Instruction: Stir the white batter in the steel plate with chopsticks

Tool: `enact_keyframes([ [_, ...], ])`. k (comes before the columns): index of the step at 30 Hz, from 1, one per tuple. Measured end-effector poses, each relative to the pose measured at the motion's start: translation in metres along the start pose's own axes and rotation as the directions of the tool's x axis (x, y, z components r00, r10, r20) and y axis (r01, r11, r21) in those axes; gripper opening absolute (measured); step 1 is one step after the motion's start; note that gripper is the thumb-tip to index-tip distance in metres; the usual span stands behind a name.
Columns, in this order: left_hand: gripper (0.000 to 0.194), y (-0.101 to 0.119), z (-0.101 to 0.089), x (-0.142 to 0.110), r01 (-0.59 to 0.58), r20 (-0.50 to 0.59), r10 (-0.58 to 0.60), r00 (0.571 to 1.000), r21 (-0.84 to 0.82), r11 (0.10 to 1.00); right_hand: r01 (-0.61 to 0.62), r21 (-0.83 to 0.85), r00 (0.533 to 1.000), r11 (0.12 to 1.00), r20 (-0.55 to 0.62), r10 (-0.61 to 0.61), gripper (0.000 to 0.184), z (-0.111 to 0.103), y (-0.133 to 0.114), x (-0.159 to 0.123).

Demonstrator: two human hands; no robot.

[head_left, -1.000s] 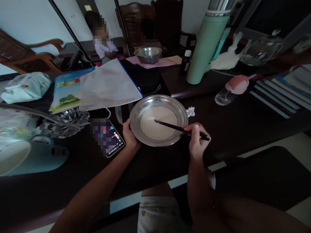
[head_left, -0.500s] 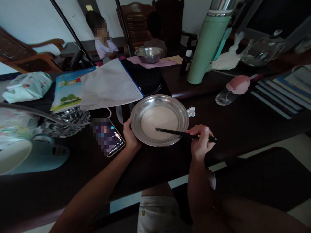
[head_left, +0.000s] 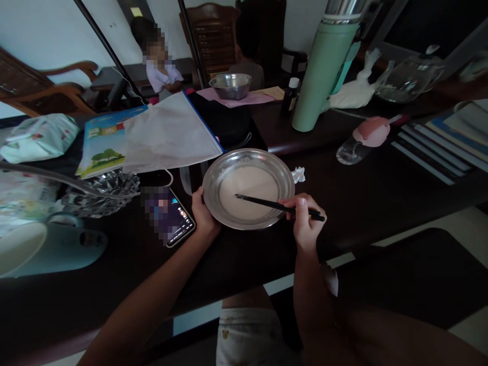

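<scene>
While the left hand [head_left: 205, 217] has its fingers curled on the left rim of a metal bowl [head_left: 282, 175] at the centre, the right hand [head_left: 306, 223], at the bowl's right, pinches black chopsticks [head_left: 263, 203] between closed fingers. Their tips meet pale liquid [head_left: 251, 182], farther left than a moment earlier. The blue booklet [head_left: 102, 145], upper left, bears lettering too blurred to read.

Sage-green flask [head_left: 323, 76], pink-lidded bottle [head_left: 369, 134], off-white liquid [head_left: 249, 190]
</scene>
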State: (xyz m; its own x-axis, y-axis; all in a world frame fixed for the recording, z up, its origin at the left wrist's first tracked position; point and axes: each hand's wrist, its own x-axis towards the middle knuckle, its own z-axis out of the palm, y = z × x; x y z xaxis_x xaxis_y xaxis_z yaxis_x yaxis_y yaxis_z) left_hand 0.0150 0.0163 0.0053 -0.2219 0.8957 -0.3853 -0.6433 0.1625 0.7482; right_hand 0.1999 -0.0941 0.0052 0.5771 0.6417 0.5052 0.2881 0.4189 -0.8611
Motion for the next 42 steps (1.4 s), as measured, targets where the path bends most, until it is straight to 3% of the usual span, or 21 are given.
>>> enact_keyframes([
  [3, 0.022, -0.0019, -0.0024, 0.0027, -0.015, 0.016, 0.015, 1.0, 0.013, 1.0, 0.065, -0.036, 0.992, 0.997, -0.103, -0.068, 0.051, 0.0004, -0.001, 0.0012],
  [6, 0.026, -0.0049, -0.0057, 0.0061, -0.042, 0.032, 0.041, 0.999, 0.031, 0.999, 0.044, 0.0, 0.982, 0.999, -0.183, -0.044, 0.057, 0.0005, -0.0013, 0.0009],
  [10, 0.03, -0.0061, -0.0066, 0.0071, -0.05, 0.062, 0.048, 0.997, 0.032, 0.998, 0.019, -0.024, 1.0, 1.0, -0.006, -0.019, 0.051, 0.0002, -0.0025, 0.0017],
  [12, 0.027, -0.005, -0.005, 0.0058, -0.035, 0.056, 0.034, 0.998, 0.027, 0.999, 0.062, -0.067, 0.998, 0.996, 0.004, -0.062, 0.047, 0.0002, -0.0032, 0.0031],
  [16, 0.02, -0.0013, -0.0008, 0.0019, -0.021, 0.013, 0.021, 1.0, 0.0, 1.0, 0.074, -0.022, 0.979, 0.997, -0.188, -0.077, 0.053, 0.0007, -0.0021, 0.0035],
  [19, 0.018, 0.0, 0.0007, 0.0001, -0.025, 0.003, 0.025, 1.0, -0.008, 1.0, 0.046, 0.033, 0.995, 0.998, -0.086, -0.043, 0.051, 0.0005, -0.0008, 0.0024],
  [22, 0.019, -0.0008, 0.0003, 0.0004, -0.022, 0.007, 0.022, 1.0, -0.006, 1.0, 0.069, -0.048, 0.998, 0.996, 0.013, -0.068, 0.043, -0.0005, -0.0011, 0.0028],
  [24, 0.021, -0.002, -0.0008, 0.0016, -0.023, 0.016, 0.023, 1.0, -0.008, 1.0, 0.084, -0.085, 0.993, 0.993, -0.072, -0.091, 0.046, -0.0007, -0.0016, 0.0034],
  [27, 0.022, -0.0037, -0.0035, 0.0042, -0.029, 0.025, 0.03, 0.999, -0.011, 1.0, 0.076, -0.001, 0.98, 0.997, -0.187, -0.075, 0.053, -0.0001, -0.0015, 0.0032],
  [29, 0.024, -0.0046, -0.0054, 0.0059, -0.026, 0.038, 0.026, 0.999, -0.004, 1.0, 0.066, 0.059, 0.992, 0.996, -0.107, -0.059, 0.052, 0.0002, -0.001, 0.0029],
  [32, 0.027, -0.0055, -0.0072, 0.0073, -0.034, 0.064, 0.033, 0.997, 0.016, 0.999, 0.087, 0.004, 0.996, 0.996, 0.033, -0.087, 0.043, -0.0002, -0.0003, 0.0031],
  [37, 0.029, -0.0046, -0.0067, 0.0066, -0.033, 0.043, 0.032, 0.999, 0.016, 0.999, 0.086, -0.017, 0.986, 0.996, -0.139, -0.087, 0.051, -0.001, -0.0007, 0.003],
  [42, 0.024, -0.0026, -0.0048, 0.0047, -0.021, 0.029, 0.021, 0.999, 0.021, 1.0, 0.049, -0.002, 0.997, 0.999, 0.065, -0.049, 0.04, -0.0012, -0.0012, 0.0011],
])
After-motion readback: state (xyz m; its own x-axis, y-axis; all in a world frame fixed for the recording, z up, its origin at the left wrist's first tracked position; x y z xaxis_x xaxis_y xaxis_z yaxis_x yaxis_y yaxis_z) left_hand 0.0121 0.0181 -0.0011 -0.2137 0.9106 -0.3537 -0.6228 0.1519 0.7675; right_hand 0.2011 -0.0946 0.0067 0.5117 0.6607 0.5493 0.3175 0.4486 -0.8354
